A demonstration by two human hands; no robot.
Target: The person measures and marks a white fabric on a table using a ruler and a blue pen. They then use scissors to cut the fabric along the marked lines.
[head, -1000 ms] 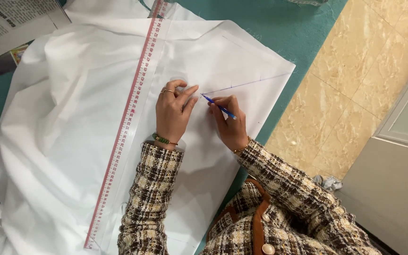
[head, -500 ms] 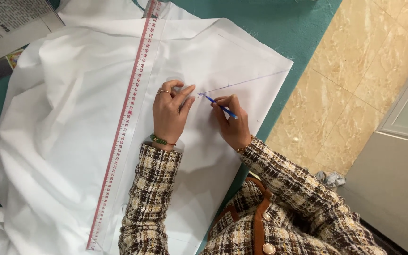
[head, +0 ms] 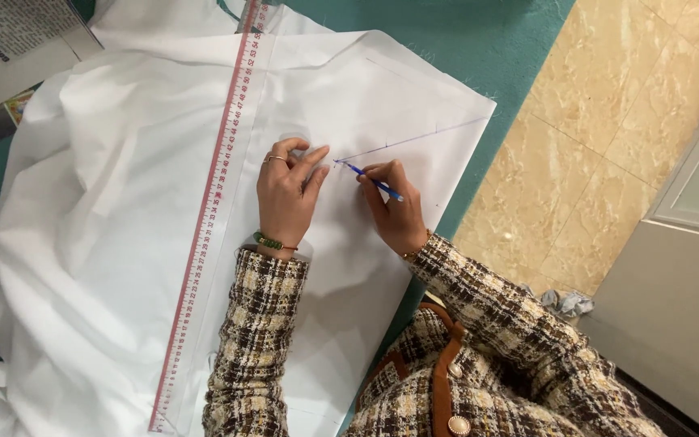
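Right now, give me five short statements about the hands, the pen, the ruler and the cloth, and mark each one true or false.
1. The right hand holds a blue pen with its tip on the white cloth. True.
2. The left hand is lifted clear of the cloth. False: it rests flat on the cloth, fingers beside the pen tip.
3. A long clear ruler with a red scale lies on the cloth, to the left of the left hand. True.
4. The ruler is held in the right hand. False: neither hand grips it.
5. A thin drawn line runs from the pen tip toward the cloth's right edge. True.
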